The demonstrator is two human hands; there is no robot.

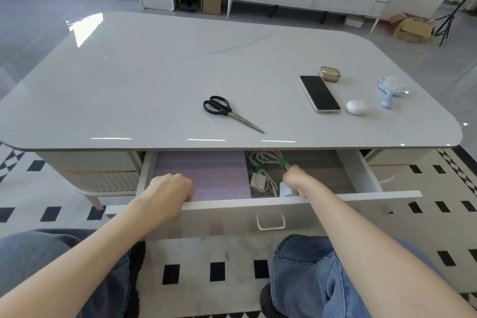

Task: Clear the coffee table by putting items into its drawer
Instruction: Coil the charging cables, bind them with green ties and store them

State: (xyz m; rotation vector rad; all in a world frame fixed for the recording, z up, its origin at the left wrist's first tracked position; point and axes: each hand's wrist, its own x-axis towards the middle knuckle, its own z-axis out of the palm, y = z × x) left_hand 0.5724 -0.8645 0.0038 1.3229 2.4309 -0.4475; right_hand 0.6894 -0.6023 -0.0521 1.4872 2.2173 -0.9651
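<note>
White drawer [227, 217] open, left hand [169, 188] gripping its front edge.

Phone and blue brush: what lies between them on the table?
In the head view, a white earbud case lies between the phone and the brush, touching neither. The gold case sits behind the phone, not between them.

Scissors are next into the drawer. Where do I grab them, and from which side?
Take the scissors by the black handle loops, coming down from above at their far-left end. They lie flat and closed, with the blades pointing toward the near edge of the coffee table, so the thick loops give purchase away from the sharp tip.
</note>
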